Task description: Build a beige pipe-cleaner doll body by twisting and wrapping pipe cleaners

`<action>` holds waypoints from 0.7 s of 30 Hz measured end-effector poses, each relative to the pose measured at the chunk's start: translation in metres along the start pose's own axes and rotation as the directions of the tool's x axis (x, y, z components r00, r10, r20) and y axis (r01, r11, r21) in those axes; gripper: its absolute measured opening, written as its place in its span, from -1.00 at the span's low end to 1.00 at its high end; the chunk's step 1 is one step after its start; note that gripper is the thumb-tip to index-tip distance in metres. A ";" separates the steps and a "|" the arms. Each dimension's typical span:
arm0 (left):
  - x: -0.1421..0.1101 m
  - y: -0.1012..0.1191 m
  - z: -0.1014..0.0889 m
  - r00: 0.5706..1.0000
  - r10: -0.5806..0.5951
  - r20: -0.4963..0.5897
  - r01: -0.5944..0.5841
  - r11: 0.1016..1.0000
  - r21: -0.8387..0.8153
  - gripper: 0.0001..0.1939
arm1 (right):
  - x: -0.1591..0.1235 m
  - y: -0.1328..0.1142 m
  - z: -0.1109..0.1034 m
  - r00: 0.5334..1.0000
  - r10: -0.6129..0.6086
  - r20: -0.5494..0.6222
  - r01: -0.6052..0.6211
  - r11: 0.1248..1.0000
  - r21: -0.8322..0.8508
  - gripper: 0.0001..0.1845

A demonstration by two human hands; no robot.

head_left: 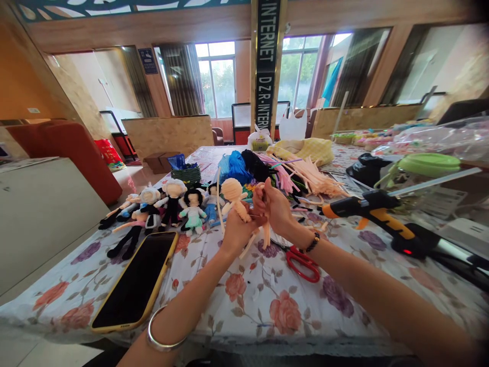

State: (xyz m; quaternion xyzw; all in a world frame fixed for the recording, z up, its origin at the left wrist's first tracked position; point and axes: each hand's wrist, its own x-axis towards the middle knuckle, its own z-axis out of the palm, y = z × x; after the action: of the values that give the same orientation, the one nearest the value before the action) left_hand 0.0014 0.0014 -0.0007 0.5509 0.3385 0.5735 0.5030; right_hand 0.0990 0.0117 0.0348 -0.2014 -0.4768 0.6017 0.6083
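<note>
The left hand (239,232) grips a pale doll (232,190); the right hand (275,208) is bunched just beside it, what it pinches impossible to tell. Red scissors (302,265) lie on the worktop (191,300) near the right wrist. Beyond both hands, a black sign (266,66) reads "INTERNET" and "DZR-INTERN"; a blue sign's (147,61) print is illegible.

Both hands (239,232) curled (close together), forearms (353,280) slanting inward
</note>
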 end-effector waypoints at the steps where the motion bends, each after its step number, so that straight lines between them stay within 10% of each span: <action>1: 0.000 0.000 0.000 1.000 0.004 -0.006 -0.004 1.000 0.013 -0.52 | 0.000 0.000 0.000 1.000 0.002 -0.009 -0.002 1.000 -0.014 -0.40; 11: 0.003 0.006 0.000 0.994 0.036 0.105 -0.033 0.999 -0.029 -0.56 | 0.001 -0.011 -0.010 0.998 0.009 0.064 0.006 0.975 -0.223 -0.55; 21: 0.000 0.005 0.001 0.986 -0.058 0.157 0.072 0.994 -0.085 -0.49 | 0.007 -0.040 -0.035 0.991 -0.129 0.025 0.109 0.696 -0.710 -0.47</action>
State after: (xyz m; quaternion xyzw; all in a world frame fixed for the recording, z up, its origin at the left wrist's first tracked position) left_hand 0.0011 -0.0002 0.0039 0.5590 0.2899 0.5271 0.5706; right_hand 0.1482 0.0219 0.0540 -0.3966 -0.6754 0.3286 0.5279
